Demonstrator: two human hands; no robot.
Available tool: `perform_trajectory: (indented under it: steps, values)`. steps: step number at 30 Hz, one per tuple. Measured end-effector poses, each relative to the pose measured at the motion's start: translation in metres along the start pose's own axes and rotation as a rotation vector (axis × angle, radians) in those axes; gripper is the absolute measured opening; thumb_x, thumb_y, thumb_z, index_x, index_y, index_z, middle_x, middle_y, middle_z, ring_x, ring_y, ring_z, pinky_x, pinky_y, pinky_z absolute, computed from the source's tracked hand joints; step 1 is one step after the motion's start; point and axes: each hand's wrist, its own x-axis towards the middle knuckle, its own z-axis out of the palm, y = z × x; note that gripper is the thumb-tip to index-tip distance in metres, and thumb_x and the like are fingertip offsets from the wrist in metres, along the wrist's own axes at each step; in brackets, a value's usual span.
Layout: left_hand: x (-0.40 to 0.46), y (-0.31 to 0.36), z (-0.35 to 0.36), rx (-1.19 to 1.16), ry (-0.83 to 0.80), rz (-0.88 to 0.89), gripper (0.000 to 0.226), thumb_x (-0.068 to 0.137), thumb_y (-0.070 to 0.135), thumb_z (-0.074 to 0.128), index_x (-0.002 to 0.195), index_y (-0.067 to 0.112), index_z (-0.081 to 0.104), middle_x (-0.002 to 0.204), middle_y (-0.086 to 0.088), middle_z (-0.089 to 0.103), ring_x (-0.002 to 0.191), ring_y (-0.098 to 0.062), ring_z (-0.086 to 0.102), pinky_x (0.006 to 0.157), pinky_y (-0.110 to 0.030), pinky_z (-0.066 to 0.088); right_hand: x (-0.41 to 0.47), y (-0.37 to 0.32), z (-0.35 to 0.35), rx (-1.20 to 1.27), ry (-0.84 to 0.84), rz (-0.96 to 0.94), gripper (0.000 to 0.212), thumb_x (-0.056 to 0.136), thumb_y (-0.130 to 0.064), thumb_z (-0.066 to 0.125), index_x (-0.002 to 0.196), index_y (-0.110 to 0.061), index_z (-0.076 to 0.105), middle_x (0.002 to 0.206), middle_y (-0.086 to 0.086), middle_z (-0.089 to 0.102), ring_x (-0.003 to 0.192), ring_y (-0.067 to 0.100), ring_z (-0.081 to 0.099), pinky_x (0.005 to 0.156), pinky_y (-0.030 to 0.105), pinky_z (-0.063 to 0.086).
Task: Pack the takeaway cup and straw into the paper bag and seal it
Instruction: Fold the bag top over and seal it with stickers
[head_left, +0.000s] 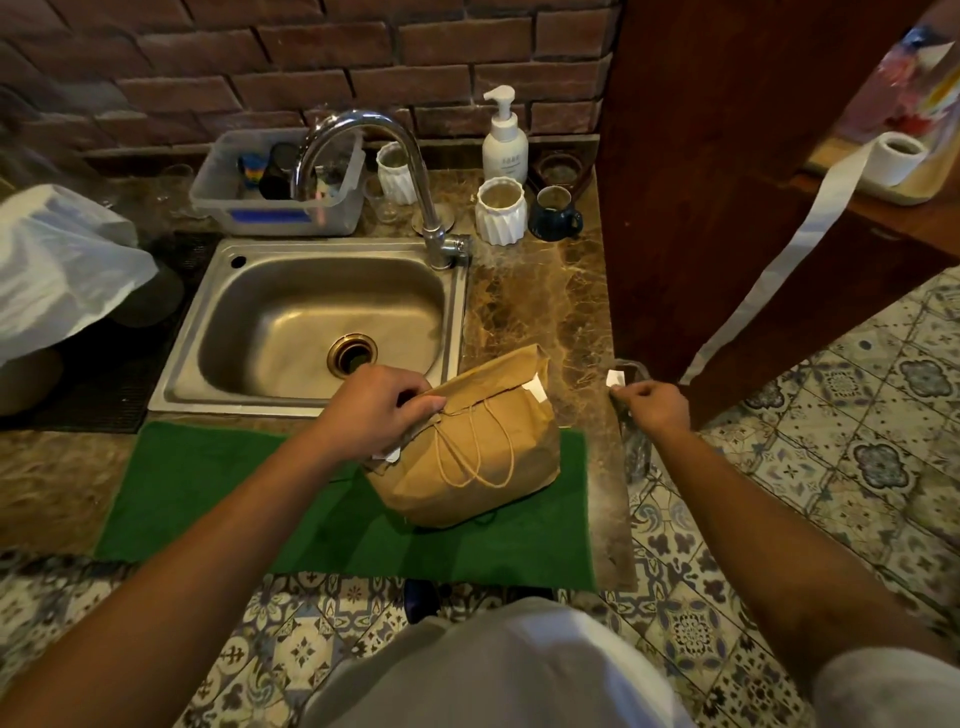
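Below, marble counter (540, 306), steel sink (311, 312), green mat (234, 499), brick wall (363, 47).

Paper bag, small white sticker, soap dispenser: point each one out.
paper bag (467, 467): head view, on its brown front below the string handles.
small white sticker (615, 377): head view, on the white piece at the right hand's fingertips.
soap dispenser (505, 150): head view, on the white bottle body.

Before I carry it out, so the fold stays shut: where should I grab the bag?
Take the twine handles, coming from above on the near side. They lie loose against the bag face, below the folded top that the left hand pinches. Lifting there probably spares the taped fold.
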Motion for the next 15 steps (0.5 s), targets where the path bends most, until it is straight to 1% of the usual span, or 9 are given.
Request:
perform_trajectory:
  steps: [2, 4, 6, 8, 11, 13, 15]
  values:
    - [0.000, 0.001, -0.001, -0.008, -0.004, -0.018, 0.028, 0.096, 0.040, 0.064, 0.069, 0.038, 0.057, 0.063, 0.016, 0.057, 0.064, -0.002, 0.054, 0.057, -0.028, 0.037, 0.004, -0.001, 0.001, -0.010, 0.020, -0.014, 0.030, 0.087, -0.048, 0.075, 0.094, -0.019, 0.077, 0.100, 0.007, 0.076, 0.094, 0.027, 0.070, 0.089, 0.048, 0.058]
    - [0.000, 0.004, -0.002, -0.004, -0.005, -0.024, 0.031, 0.096, 0.039, 0.063, 0.066, 0.039, 0.054, 0.062, 0.015, 0.057, 0.063, -0.003, 0.053, 0.057, -0.027, 0.036, 0.005, -0.003, 0.000, -0.021, 0.038, -0.027, 0.027, 0.090, -0.044, 0.074, 0.094, -0.018, 0.076, 0.096, 0.006, 0.076, 0.091, 0.026, 0.070, 0.085, 0.045, 0.058]
    - [0.000, 0.007, -0.004, -0.019, -0.012, -0.040, 0.033, 0.096, 0.038, 0.064, 0.065, 0.039, 0.055, 0.061, 0.014, 0.057, 0.061, -0.004, 0.053, 0.057, -0.028, 0.038, 0.005, -0.007, -0.002, -0.061, 0.066, -0.051, 0.022, 0.095, -0.036, 0.069, 0.099, -0.016, 0.078, 0.098, 0.009, 0.076, 0.092, 0.028, 0.070, 0.082, 0.042, 0.057]
    - [-0.001, 0.008, -0.004, -0.052, -0.027, -0.056, 0.034, 0.096, 0.037, 0.065, 0.063, 0.036, 0.056, 0.060, 0.012, 0.057, 0.059, -0.006, 0.054, 0.057, -0.028, 0.039, 0.006, -0.010, -0.004, -0.109, 0.089, -0.072, 0.023, 0.099, -0.031, 0.064, 0.104, -0.015, 0.079, 0.101, 0.013, 0.076, 0.093, 0.031, 0.069, 0.081, 0.042, 0.056]
    - [-0.003, 0.006, -0.003, -0.112, -0.032, -0.092, 0.035, 0.095, 0.037, 0.066, 0.061, 0.031, 0.059, 0.057, 0.008, 0.058, 0.056, -0.008, 0.053, 0.055, -0.028, 0.039, 0.001, -0.019, -0.006, -0.144, 0.160, -0.118, 0.024, 0.099, -0.032, 0.060, 0.105, -0.017, 0.078, 0.101, 0.014, 0.076, 0.092, 0.035, 0.069, 0.078, 0.042, 0.056]
    - [-0.003, 0.004, -0.001, -0.143, -0.017, -0.113, 0.036, 0.096, 0.037, 0.065, 0.061, 0.029, 0.059, 0.057, 0.008, 0.057, 0.054, -0.008, 0.051, 0.054, -0.028, 0.037, -0.007, -0.031, -0.010, -0.108, 0.208, -0.168, 0.025, 0.100, -0.032, 0.059, 0.105, -0.015, 0.077, 0.097, 0.012, 0.076, 0.087, 0.031, 0.068, 0.072, 0.037, 0.052]
    - [-0.004, 0.004, 0.001, -0.161, 0.005, -0.128, 0.037, 0.096, 0.036, 0.064, 0.061, 0.028, 0.059, 0.057, 0.006, 0.055, 0.054, -0.008, 0.049, 0.053, -0.029, 0.036, -0.020, -0.053, -0.017, 0.012, 0.211, -0.208, 0.023, 0.099, -0.030, 0.062, 0.102, -0.013, 0.077, 0.092, 0.008, 0.076, 0.084, 0.026, 0.067, 0.072, 0.036, 0.050]
